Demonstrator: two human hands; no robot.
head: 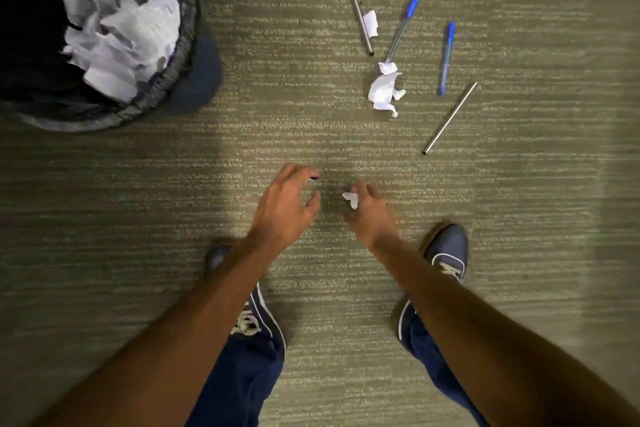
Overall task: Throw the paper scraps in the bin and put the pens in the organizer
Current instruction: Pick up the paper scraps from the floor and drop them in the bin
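Note:
A black mesh bin (188, 31) at the top left holds several crumpled white papers. On the carpet at the upper right lie two blue pens (401, 28) (446, 57), two silver pens (356, 7) (450, 118), a small paper scrap (370, 23) and a larger crumpled scrap (384, 88). My right hand (372, 215) hangs low at centre, its fingers pinched on a small white paper scrap (350, 199). My left hand (287, 204) is beside it, fingers spread and curled, holding nothing. No organizer is in view.
Grey-green striped carpet (138, 218) covers the floor. My two blue shoes (446, 250) (256, 315) stand below the hands.

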